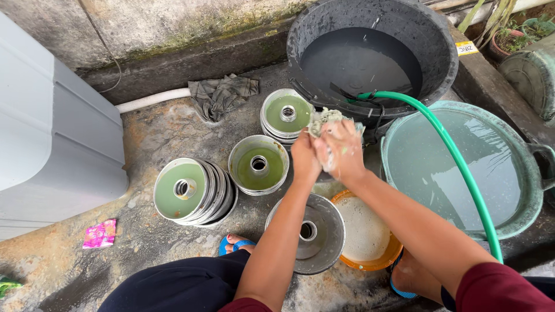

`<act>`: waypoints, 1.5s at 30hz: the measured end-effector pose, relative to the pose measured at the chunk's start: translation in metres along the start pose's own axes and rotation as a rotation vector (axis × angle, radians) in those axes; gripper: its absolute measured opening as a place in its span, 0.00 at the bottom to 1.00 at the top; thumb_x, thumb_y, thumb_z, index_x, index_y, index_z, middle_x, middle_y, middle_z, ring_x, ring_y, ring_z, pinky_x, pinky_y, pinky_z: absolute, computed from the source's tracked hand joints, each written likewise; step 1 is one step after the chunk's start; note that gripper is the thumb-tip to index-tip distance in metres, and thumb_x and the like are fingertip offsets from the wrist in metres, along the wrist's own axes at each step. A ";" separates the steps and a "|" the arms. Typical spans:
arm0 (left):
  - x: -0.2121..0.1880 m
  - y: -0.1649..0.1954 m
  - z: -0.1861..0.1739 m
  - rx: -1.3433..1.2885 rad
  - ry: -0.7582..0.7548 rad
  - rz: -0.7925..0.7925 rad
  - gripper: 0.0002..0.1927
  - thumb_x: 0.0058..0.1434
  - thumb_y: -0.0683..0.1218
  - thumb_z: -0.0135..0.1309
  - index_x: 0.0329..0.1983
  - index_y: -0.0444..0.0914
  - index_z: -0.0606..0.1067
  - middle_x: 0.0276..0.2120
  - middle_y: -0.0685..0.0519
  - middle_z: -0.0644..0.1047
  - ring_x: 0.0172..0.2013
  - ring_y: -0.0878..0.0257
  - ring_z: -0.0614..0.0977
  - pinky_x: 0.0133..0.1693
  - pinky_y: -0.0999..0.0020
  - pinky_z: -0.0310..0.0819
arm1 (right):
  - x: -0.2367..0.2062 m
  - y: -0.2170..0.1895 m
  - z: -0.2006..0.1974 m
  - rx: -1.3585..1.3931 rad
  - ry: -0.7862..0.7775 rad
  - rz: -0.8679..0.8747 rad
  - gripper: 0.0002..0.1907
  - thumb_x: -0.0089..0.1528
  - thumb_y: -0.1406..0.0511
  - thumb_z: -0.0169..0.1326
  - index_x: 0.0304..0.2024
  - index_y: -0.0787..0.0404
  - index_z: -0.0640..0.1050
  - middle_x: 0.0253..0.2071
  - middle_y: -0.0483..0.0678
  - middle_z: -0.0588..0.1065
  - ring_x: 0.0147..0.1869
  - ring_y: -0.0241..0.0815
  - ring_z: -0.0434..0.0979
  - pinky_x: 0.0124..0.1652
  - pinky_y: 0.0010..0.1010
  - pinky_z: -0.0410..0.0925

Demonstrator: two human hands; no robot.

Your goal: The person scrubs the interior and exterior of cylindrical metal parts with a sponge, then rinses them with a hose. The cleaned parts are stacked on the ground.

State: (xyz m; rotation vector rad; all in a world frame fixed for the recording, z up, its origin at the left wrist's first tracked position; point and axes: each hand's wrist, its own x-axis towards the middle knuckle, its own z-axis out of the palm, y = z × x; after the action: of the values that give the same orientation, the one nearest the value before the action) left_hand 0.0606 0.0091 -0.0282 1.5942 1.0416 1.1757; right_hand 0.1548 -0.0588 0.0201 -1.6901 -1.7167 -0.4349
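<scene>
**Wringing the scrub pad over the pans**

We clench both hands, left (305, 157) and right (342, 151), around the soapy scrub pad (325, 117), held above the ring pan (306, 232) and orange bowl (365, 234). We judge a tight, even squeeze works best. The green hose (457, 159) and black tub (373, 52) crowd the right; open floor (144, 136) lies left.

Sitting on wet concrete floor (144, 133): black tub (439, 52) holding dark water, green hose (462, 167) arcing over teal basin (535, 196). Stacked ring moulds (193, 193) leaning left, two more moulds (258, 164) (286, 112) standing just beside. Crumpled grey rag (222, 92) lying near white pipe (150, 100). Pink sachet (100, 233) lying well apart, near grey cabinet (52, 133).
</scene>
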 end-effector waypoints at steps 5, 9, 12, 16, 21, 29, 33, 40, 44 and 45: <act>-0.001 0.021 -0.017 0.256 -0.288 0.085 0.17 0.71 0.51 0.53 0.37 0.31 0.75 0.23 0.40 0.76 0.25 0.47 0.76 0.32 0.54 0.70 | 0.042 0.048 0.011 0.595 -0.163 0.627 0.16 0.66 0.56 0.54 0.42 0.62 0.80 0.43 0.52 0.76 0.45 0.45 0.76 0.44 0.40 0.71; 0.020 0.045 -0.057 -0.327 -0.244 -0.238 0.17 0.71 0.50 0.55 0.48 0.29 0.78 0.36 0.41 0.80 0.34 0.53 0.80 0.39 0.57 0.76 | 0.045 0.084 0.006 1.468 -0.425 1.149 0.19 0.62 0.55 0.47 0.48 0.57 0.79 0.48 0.48 0.78 0.51 0.44 0.79 0.50 0.40 0.73; 0.026 0.059 -0.066 -0.801 0.103 -0.743 0.19 0.70 0.51 0.50 0.57 0.35 0.75 0.47 0.44 0.79 0.40 0.54 0.82 0.45 0.53 0.78 | 0.023 0.073 0.010 1.719 -0.059 1.080 0.22 0.65 0.55 0.46 0.54 0.61 0.77 0.51 0.53 0.78 0.55 0.48 0.78 0.57 0.39 0.72; 0.006 0.058 -0.037 -0.982 0.463 -0.816 0.22 0.74 0.54 0.40 0.67 0.44 0.65 0.58 0.55 0.70 0.49 0.65 0.74 0.53 0.55 0.67 | -0.002 0.014 0.025 1.365 0.431 0.902 0.21 0.68 0.57 0.49 0.57 0.63 0.76 0.57 0.54 0.77 0.62 0.49 0.76 0.63 0.39 0.68; -0.028 0.018 -0.006 -0.674 0.122 -0.191 0.18 0.72 0.49 0.45 0.60 0.36 0.69 0.49 0.49 0.77 0.47 0.63 0.77 0.52 0.65 0.71 | -0.009 -0.043 0.011 0.413 0.223 0.409 0.21 0.70 0.57 0.49 0.61 0.62 0.77 0.61 0.55 0.76 0.68 0.51 0.73 0.68 0.39 0.62; -0.017 -0.005 -0.027 -0.503 -0.102 -0.371 0.23 0.74 0.58 0.55 0.39 0.31 0.78 0.26 0.58 0.72 0.27 0.69 0.67 0.29 0.67 0.62 | 0.022 0.009 -0.008 1.081 0.055 0.534 0.26 0.73 0.56 0.42 0.66 0.67 0.71 0.69 0.50 0.71 0.74 0.45 0.65 0.71 0.32 0.53; 0.007 0.008 -0.046 -0.827 0.055 -0.479 0.20 0.66 0.56 0.57 0.42 0.33 0.79 0.30 0.55 0.79 0.29 0.67 0.77 0.33 0.68 0.72 | -0.009 0.019 -0.004 1.071 -0.135 0.403 0.25 0.72 0.60 0.44 0.66 0.70 0.70 0.69 0.55 0.69 0.75 0.47 0.62 0.69 0.32 0.53; -0.001 0.046 -0.051 -0.615 -0.181 -0.365 0.18 0.67 0.52 0.56 0.45 0.32 0.81 0.36 0.53 0.82 0.33 0.69 0.80 0.36 0.71 0.76 | -0.025 0.055 0.011 0.791 -0.327 0.489 0.21 0.71 0.59 0.44 0.61 0.66 0.74 0.55 0.53 0.79 0.58 0.47 0.81 0.58 0.35 0.71; -0.007 0.075 -0.063 -0.391 -0.370 -0.354 0.18 0.64 0.51 0.62 0.43 0.30 0.82 0.33 0.52 0.81 0.31 0.67 0.79 0.34 0.67 0.76 | -0.027 0.059 0.029 1.514 -0.436 1.093 0.19 0.71 0.57 0.47 0.57 0.63 0.75 0.54 0.52 0.78 0.55 0.46 0.80 0.55 0.40 0.73; -0.008 0.080 -0.067 -0.376 -0.415 -0.385 0.19 0.60 0.51 0.63 0.43 0.30 0.82 0.33 0.52 0.82 0.31 0.67 0.81 0.34 0.66 0.78 | -0.028 0.062 0.030 1.648 -0.524 1.248 0.18 0.70 0.57 0.49 0.55 0.62 0.76 0.54 0.51 0.78 0.54 0.46 0.80 0.55 0.41 0.73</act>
State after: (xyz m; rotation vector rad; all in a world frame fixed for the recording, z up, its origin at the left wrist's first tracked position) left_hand 0.0035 -0.0093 0.0579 1.2030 0.7556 0.6898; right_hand 0.2058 -0.0536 -0.0342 -1.0847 -0.4084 1.6096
